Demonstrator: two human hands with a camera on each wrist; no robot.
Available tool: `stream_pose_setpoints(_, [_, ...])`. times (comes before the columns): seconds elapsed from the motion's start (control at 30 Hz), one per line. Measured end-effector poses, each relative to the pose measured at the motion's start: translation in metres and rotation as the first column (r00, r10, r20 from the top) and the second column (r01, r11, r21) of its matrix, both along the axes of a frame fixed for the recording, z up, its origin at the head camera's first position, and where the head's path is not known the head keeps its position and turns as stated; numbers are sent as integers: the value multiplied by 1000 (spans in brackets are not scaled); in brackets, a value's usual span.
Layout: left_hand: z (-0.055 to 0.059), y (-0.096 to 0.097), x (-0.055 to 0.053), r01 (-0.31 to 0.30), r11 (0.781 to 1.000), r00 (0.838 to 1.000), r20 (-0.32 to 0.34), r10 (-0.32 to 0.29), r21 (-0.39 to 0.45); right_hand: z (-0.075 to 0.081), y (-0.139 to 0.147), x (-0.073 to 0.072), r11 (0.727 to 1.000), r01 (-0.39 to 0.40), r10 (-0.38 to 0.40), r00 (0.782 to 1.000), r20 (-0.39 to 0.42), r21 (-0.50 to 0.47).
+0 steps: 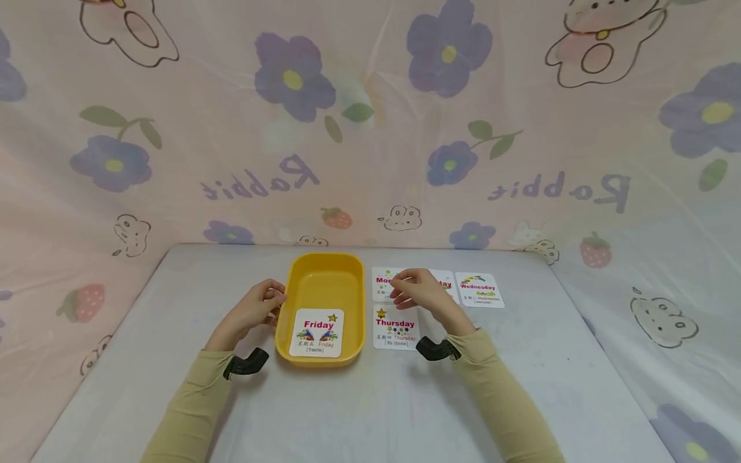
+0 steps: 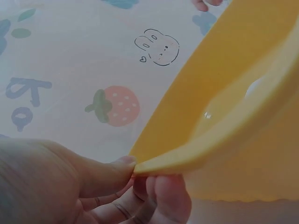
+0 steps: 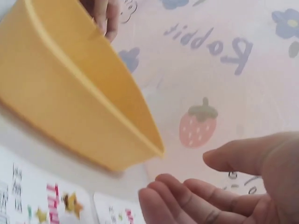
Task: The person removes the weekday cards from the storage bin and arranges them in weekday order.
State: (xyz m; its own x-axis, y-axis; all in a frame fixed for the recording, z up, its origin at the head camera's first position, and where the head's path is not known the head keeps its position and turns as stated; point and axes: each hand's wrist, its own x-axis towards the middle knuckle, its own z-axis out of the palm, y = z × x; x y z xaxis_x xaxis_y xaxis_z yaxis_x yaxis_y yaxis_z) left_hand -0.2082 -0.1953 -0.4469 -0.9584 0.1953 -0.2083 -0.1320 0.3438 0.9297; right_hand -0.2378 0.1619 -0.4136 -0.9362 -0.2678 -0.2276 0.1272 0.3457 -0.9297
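In the head view a yellow tray (image 1: 321,262) stands on the table, and the Friday card (image 1: 319,333) lies at its near end. My left hand (image 1: 255,313) pinches the tray's left rim; the left wrist view shows the thumb on top and fingers curled below the rim (image 2: 187,156). Over the cards right of the tray hovers my right hand (image 1: 425,296), fingers loosely bent and holding nothing. Below it lies the Thursday card (image 1: 396,334). The Monday card (image 1: 382,280) is partly hidden by that hand, as is another card (image 1: 448,278) beside it.
The Wednesday card (image 1: 479,290) lies at the right end of the back row. Behind the table (image 1: 370,418) hangs a patterned curtain (image 1: 370,154) with flowers, rabbits and strawberries. Each wrist wears a black band (image 1: 438,349).
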Motion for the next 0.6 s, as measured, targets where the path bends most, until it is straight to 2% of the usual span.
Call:
stream_pose_setpoints(0.17, [1,-1,2,0,1000,1000,0,0,1,12,-21,2,996,-27,26,1000,-13,-85])
stream_pose_setpoints(0.37, [2,0,3,3,1000,1000,-1,-3,5,20,-53,11,976,-112,105,993,-50,-187])
stream_pose_setpoints(0.6, [3,1,2,7,1000,1000,6,-7,10,14,-81,19,950,-196,210,977,34,-244])
